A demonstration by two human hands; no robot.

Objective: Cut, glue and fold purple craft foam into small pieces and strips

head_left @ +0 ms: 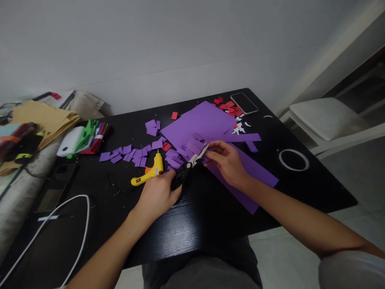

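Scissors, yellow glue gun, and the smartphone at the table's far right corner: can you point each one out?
Scissors [190,164], head view, at the pivot.
Yellow glue gun [154,172], head view, on the body.
Smartphone [244,103], head view, on the dark screen.

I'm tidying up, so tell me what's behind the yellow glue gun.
Purple paper pieces and red ones lie behind the glue gun; whatever its body covers cannot be seen.

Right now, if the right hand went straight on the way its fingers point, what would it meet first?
The right hand would probably meet the scissors first, at the blades; depth is unclear there, so they may already touch.
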